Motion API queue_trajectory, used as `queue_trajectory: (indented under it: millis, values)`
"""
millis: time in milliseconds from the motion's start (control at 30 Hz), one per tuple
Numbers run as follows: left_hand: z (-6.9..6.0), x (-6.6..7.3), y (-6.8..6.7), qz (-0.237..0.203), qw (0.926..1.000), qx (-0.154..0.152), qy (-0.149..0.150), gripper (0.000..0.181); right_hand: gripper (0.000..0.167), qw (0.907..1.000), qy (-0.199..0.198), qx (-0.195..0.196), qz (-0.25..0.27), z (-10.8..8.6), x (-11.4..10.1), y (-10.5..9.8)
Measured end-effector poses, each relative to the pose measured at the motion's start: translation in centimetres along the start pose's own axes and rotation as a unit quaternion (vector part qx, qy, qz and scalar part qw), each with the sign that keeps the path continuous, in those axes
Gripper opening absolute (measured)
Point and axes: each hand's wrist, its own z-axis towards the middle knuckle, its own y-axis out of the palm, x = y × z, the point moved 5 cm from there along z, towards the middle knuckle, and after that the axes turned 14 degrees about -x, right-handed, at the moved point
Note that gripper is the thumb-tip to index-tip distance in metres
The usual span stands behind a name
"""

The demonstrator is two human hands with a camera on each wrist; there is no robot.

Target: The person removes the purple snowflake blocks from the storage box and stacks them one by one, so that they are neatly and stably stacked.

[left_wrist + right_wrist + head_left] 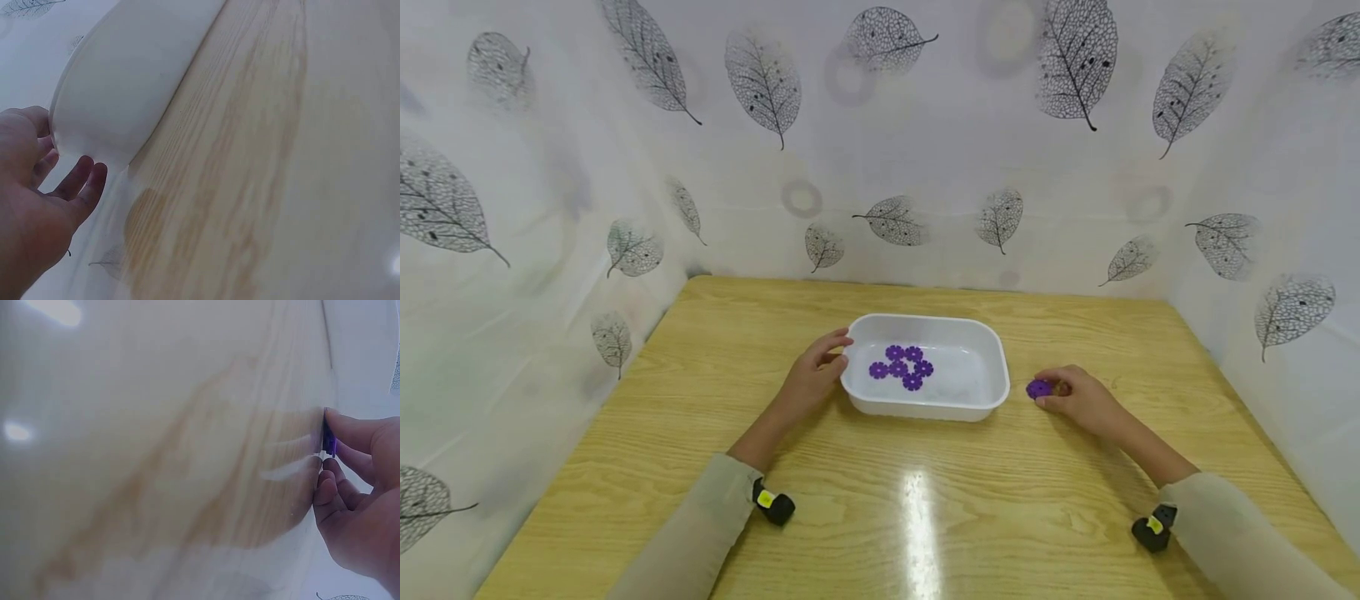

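Observation:
A white plastic tray (928, 410) rests on the wooden table. Inside its left half lie several purple notched, flower-shaped snowflake discs (912, 382). My left hand (814, 373) is at the tray's left end, fingertips touching the rim. In the left wrist view, that hand's loosely bent fingers (81, 181) lie by the end wall of the tray (125, 75). Right of the tray, my right hand (1078, 400) pinches a purple snowflake disc (1039, 389) between thumb and fingers, low over the table. The right wrist view shows this disc (329, 440) nearly edge-on, partly hidden by the fingers.
The wooden table (820, 525) reaches back to a white curtain (925, 167) printed with leaves, which also stands on both sides. Black wrist cameras are strapped over the left sleeve (700, 517) and the right sleeve (1232, 517).

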Motion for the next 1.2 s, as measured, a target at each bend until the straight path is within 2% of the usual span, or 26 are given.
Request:
queue_trajectory:
  millis: [233, 500, 533, 833, 1200]
  values:
    - [-0.18, 0.14, 0.00, -0.001, 1.0000, 0.001, 0.008, 0.040, 0.046, 1.0000, 0.001, -0.005, 0.008, 0.02, -0.05, 0.09]
    - [-0.45, 0.58, 0.02, 0.007, 1.0000, 0.000, 0.003, 0.039, 0.046, 1.0000, 0.006, 0.000, -0.001, 0.01, -0.38, 0.05]
    - [-0.31, 0.17, -0.02, 0.006, 1.0000, 0.002, 0.004, 0.039, 0.046, 1.0000, 0.006, 0.000, -0.001, 0.01, -0.39, 0.06]
    - [-0.34, 0.23, -0.01, 0.001, 1.0000, 0.001, 0.006, 0.039, 0.043, 0.9999, 0.011, -0.004, -0.004, -0.10, -0.53, 0.04]
    - [-0.20, 0.09, -0.02, 0.004, 0.9999, -0.002, 0.012, 0.041, 0.050, 1.0000, 0.000, -0.007, -0.003, -0.11, -0.62, -0.24]
